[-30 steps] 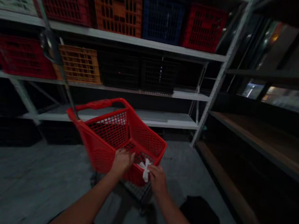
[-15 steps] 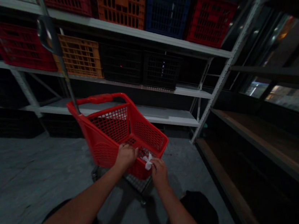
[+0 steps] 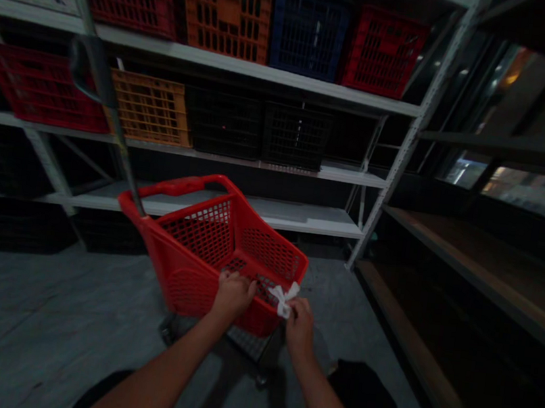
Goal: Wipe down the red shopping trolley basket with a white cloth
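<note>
A red plastic shopping cart (image 3: 186, 256) with mesh sides stands in front of me, its handle toward the far left. My left hand (image 3: 233, 294) is closed over the rim of its near side. At the near right corner, my right hand (image 3: 300, 326) pinches a crumpled white cloth or tissue (image 3: 284, 300) against the rim; its exact material cannot be made out. The cart's basket shows nothing inside. A metal pole (image 3: 123, 146) with a dark grey clip rises from the handle's left end.
Behind the cart, a white metal rack (image 3: 300, 217) holds several crates, among them an orange crate (image 3: 226, 13), a blue crate (image 3: 308, 33) and a yellow crate (image 3: 152, 110). Dark shelving (image 3: 475, 255) runs along the right. The grey concrete floor (image 3: 65, 311) spreads around the cart.
My right hand and the white cloth have shifted slightly right along the rim, and more of the cloth shows. My left hand stays on the rim. The view has tilted up a little.
</note>
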Available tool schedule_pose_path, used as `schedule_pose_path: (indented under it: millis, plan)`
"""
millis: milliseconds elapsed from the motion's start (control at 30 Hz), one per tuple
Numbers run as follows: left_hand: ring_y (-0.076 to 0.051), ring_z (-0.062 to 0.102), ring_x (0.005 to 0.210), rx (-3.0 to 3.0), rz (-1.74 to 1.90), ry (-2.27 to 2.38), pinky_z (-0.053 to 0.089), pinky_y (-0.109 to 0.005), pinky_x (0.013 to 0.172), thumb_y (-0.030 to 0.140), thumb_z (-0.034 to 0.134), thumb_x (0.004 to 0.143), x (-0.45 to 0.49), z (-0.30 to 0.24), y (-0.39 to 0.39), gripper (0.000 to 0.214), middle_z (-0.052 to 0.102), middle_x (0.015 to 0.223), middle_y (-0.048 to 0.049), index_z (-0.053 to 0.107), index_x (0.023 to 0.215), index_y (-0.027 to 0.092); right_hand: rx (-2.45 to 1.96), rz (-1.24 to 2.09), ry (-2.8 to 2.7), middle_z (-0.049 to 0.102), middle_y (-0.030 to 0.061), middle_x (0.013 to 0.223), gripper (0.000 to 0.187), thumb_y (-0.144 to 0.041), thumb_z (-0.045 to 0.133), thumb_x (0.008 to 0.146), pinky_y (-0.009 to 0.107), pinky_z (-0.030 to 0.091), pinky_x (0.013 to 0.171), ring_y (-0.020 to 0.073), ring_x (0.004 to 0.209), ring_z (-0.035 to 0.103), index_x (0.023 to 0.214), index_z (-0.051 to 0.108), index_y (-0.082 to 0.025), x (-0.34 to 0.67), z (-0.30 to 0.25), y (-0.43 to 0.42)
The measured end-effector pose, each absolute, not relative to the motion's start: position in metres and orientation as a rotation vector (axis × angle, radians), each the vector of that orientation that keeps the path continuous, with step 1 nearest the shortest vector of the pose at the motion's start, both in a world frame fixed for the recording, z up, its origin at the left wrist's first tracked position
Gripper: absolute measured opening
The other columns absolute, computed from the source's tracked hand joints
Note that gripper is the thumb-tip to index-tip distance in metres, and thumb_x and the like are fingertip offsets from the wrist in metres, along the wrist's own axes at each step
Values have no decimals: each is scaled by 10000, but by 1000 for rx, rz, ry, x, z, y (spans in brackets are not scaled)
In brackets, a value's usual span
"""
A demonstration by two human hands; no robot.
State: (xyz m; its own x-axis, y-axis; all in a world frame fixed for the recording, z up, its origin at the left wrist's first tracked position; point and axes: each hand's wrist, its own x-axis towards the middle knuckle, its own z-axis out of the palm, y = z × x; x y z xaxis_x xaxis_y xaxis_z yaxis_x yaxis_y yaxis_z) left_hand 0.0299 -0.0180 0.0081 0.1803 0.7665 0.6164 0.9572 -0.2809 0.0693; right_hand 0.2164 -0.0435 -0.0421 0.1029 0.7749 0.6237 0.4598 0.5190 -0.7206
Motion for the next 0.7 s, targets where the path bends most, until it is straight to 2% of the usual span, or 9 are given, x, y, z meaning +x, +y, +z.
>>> schedule_pose_path:
  millis: [200, 300, 500, 700]
  plan:
    - [-184, 544, 678, -2176, -793, -1648, 260, -384, 745, 322, 346, 836, 25, 12, -31, 399, 653, 596, -36, 592, 552, 189, -1261, 283, -1407, 582, 35, 710, 214, -64, 447, 633, 272, 418, 684, 169, 703, 535, 673, 632, -163, 242, -21, 19]
    - [-182, 541, 688, -2194, -772, -1678, 260, -386, 753, 323, 337, 837, 20, 13, -38, 407, 655, 610, -35, 596, 552, 190, -1230, 357, -1483, 600, 44, 697, 200, -84, 480, 654, 276, 432, 678, 173, 696, 553, 665, 663, -163, 232, -20, 1]
    - [-177, 535, 698, -2254, -721, -1708, 265, -386, 764, 297, 348, 820, 2, 12, -55, 370, 648, 609, -28, 587, 556, 197, -1093, 529, -1578, 628, 46, 751, 199, -132, 521, 725, 263, 456, 666, 164, 717, 580, 783, 699, -199, 208, -34, -64]
    - [-165, 518, 678, -2274, -754, -1655, 265, -375, 744, 274, 374, 802, -9, 10, -69, 331, 629, 583, -22, 561, 540, 193, -1244, 319, -1520, 618, 53, 661, 171, -131, 535, 696, 283, 451, 634, 177, 647, 573, 673, 698, -179, 226, -13, -18]
